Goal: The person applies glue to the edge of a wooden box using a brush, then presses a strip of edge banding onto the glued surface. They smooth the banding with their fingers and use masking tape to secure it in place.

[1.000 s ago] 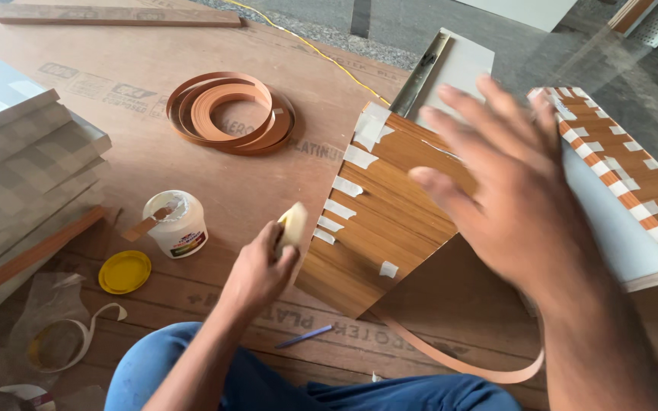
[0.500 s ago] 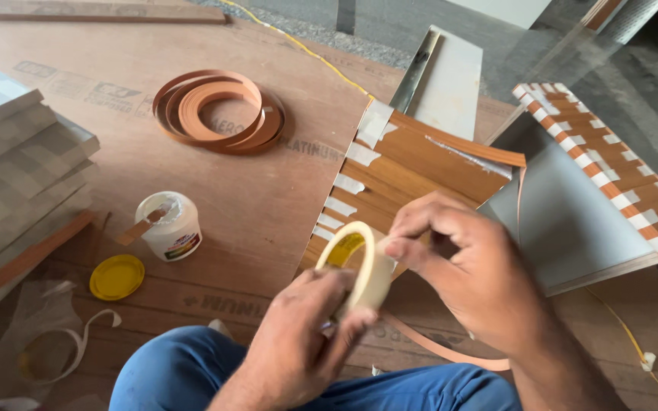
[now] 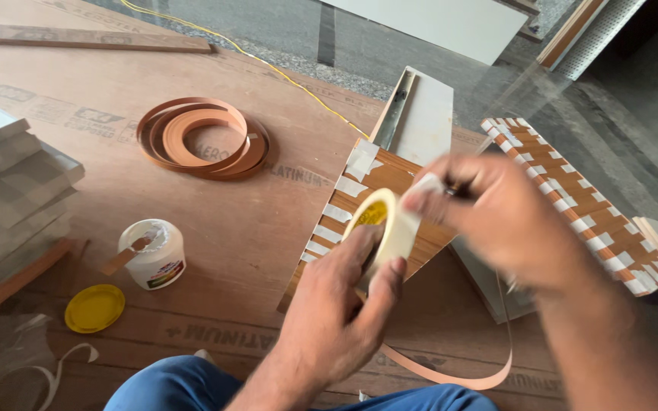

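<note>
From the head view, the left hand (image 3: pixel 344 320) clamps its thumb and fingers on a pale, papery roll of masking tape (image 3: pixel 384 228), held upright over the wood-grain board (image 3: pixel 359 199) with its tape-strip edges. The right hand (image 3: pixel 496 221), blurred, pinches the tape's loose end between fingertips. Half a second ago the roll sat lower and nearer the body; now it is raised, the end drawn rightward.
</note>
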